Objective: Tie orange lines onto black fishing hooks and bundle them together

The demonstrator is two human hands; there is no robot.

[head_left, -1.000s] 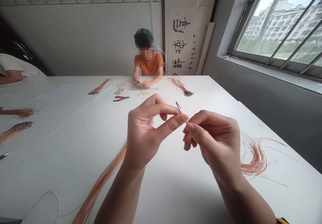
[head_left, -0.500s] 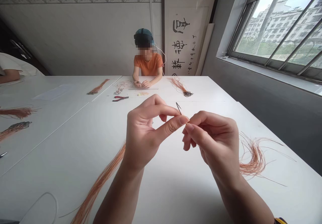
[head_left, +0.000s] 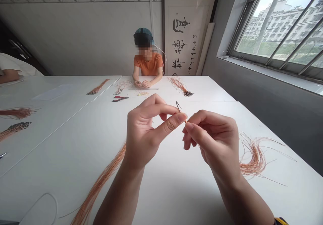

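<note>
Hook (head_left: 178, 106), frame center: lower part hidden behind left hand (head_left: 146, 134) fingertips. Strand (head_left: 186, 122): mostly hidden in right hand's (head_left: 217, 140) pinch, too small to trace. Lower-left bundle (head_left: 98, 184): upper end behind left hand, other end cut by bottom edge. Right bundle (head_left: 259, 159): partly behind right hand. Far-left bundles (head_left: 15, 113): cropped by left edge; same for tool tip (head_left: 3, 155) below, type unclear. Person (head_left: 20, 65), upper left: cropped. Co-worker (head_left: 148, 64), upper center: face pixelated, held item too small to tell.
</note>
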